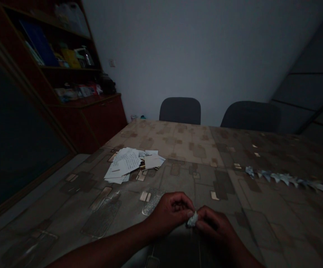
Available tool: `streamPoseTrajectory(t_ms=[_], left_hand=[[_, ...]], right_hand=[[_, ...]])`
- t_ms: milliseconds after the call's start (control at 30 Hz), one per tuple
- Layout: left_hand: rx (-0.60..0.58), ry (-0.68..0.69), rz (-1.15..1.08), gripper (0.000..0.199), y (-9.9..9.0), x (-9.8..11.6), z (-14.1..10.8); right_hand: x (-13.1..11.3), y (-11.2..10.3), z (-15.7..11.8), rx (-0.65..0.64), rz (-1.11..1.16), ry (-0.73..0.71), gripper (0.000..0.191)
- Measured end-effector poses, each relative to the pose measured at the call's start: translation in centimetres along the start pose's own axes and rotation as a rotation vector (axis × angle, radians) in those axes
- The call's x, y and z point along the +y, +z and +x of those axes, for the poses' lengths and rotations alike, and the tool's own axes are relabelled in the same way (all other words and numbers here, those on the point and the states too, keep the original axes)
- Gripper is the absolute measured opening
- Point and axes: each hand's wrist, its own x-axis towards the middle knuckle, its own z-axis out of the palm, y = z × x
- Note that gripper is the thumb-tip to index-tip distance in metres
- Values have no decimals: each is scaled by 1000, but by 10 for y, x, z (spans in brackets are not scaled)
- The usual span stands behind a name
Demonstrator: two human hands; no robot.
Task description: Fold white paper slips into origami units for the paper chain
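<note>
Dim room, head view; both hands meet low over the desk [184,149], at its near edge. Left hand [170,212] curled, fingertips pinched on a small scrap of pale paper [192,219]; right hand [214,225] likewise closed on the same scrap from the other side; thumbs and forefingers touching it, the remaining fingers tucked under. The scrap is held just above the desk, between the two hands; its exact shape cannot be told, it is small and partly hidden by the fingers.

Relative to the scrap: a row of folded paper pieces [287,180] lies on the desk beyond it and to the right, laid end to end, well apart from the hands; a loose pile of paper sheets [130,163] lies beyond it and to the left, some with handwriting; two dark chairs [180,110] stand at the far edge of the desk; a dark wooden cabinet [74,85] with cluttered shelves stands far to the left.

Judgement on the step in hand: the work looks like fine folding or creasing of the scrap; best done with fingertip pressure only, one hand anchoring while the other works the edge; light is poor, so keep the piece close and check each crease by touch; too hard a pull risks tearing so small a piece.
</note>
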Motion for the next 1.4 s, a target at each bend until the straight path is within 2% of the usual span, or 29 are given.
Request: streamPoseTrajectory(t_ms=[167,367,667,933,1200,1400], left_hand=[[80,53,21,22,3,1,-1],[23,64,57,16,2,7,-2],[33,47,12,18,4,3,-4],[83,72,161,6,5,5,-5],[103,47,141,12,7,6,-7],[91,68,108,12,7,4,-6]], right_hand=[[-2,-1,-1,24,-39,-15,28],[-5,-2,-1,16,-21,-25,31],[-7,-2,0,58,-31,-24,31],[-7,-1,-2,96,-133,-25,24],[-7,-2,-2,123,-172,-20,24],[-9,-1,-3,92,-182,-18,24]])
